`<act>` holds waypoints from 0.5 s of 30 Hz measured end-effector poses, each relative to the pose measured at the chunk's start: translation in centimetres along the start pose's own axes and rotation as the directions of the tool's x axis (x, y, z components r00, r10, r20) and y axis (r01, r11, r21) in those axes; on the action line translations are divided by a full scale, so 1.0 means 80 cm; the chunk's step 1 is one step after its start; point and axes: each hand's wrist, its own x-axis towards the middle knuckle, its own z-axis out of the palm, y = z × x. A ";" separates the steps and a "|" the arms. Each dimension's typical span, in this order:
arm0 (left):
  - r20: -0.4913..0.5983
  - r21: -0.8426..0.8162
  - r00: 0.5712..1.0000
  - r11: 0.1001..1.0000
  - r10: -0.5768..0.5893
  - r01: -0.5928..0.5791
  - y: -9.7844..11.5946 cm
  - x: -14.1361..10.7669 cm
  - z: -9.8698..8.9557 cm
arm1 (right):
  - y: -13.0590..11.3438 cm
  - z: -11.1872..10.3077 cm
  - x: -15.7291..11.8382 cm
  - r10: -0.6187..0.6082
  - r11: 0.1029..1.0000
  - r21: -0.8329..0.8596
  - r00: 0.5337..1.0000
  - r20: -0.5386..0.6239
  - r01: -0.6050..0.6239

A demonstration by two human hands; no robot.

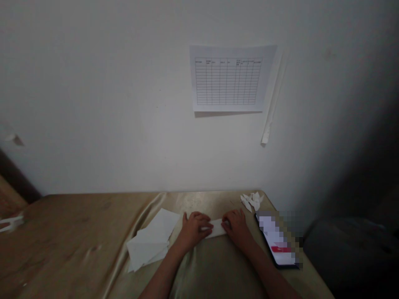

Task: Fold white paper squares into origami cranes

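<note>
A narrow strip of folded white paper (216, 229) lies on the table between my hands. The fingers of my left hand (196, 226) are curled over its left end. At the right end, my right hand (237, 224) pinches the paper between thumb and fingers. Left of my left forearm, several white paper sheets (152, 238) overlap in a loose pile. Crumpled white paper scraps (253, 201) sit behind my right hand, near the table's back corner.
A phone (277, 241) with a lit, partly pixelated screen lies right of my right forearm. A shiny gold-brown cloth (77, 245) covers the table. The wall (109, 104) behind carries a printed table sheet (229, 81) and a white strip (273, 104).
</note>
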 end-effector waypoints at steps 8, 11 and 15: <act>-0.002 0.027 1.000 0.999 0.029 -0.028 0.009 -0.004 -0.008 | -0.008 0.004 0.001 0.008 0.994 -0.109 1.000 -0.012 -0.009; -0.031 0.053 0.998 0.997 0.058 -0.057 0.009 -0.004 -0.006 | -0.007 -0.001 0.000 0.002 0.991 -0.133 1.000 -0.011 -0.003; -0.042 0.084 0.997 0.994 0.071 -0.067 0.008 -0.004 -0.002 | -0.002 -0.015 -0.003 -0.032 0.996 -0.084 0.999 -0.012 0.031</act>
